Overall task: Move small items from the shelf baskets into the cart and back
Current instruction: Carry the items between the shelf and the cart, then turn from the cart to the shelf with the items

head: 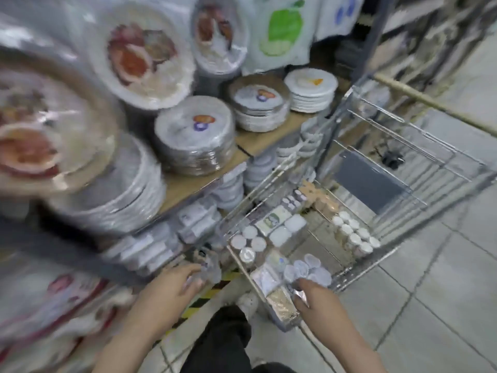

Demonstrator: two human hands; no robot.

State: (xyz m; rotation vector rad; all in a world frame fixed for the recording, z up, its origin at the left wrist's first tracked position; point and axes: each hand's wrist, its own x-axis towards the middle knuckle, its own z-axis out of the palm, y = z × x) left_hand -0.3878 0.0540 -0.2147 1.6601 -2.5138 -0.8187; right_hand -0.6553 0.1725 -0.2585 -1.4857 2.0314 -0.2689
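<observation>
Here the person's left hand [178, 282] reaches toward the lower shelf, fingers curled around a small clear plastic-wrapped packet [208, 267], which sits at its fingertips just short of the shelf's edge. The right hand [313, 296] is over the near corner of the wire cart [403, 170], fingertips bent down onto a cluster of small clear lidded cups [309, 267]; whether it actually pinches one or only touches them cannot be told through the blur. Just beyond that hand lie more small goods in the cart: round white-lidded jars [248, 243] further out and to its left, and a row of little white-capped bottles [355, 235] further out and to its right. Judging by their look, these items are light, thin-walled plastic, likely to flex or crackle under pressure and slippery in their film, so a gentle grip across the sides of a cup or around the bulk of a packet would seem safer than squeezing a lid. Above the left hand, stacks of wrapped plates [193, 138] fill the shelf. Much is hard to read: motion smear softens nearly everything, the packet's contents are unclear, no basket can be picked out on the shelf, the labels are illegible, and the cart's far end runs into a blurred background.
</observation>
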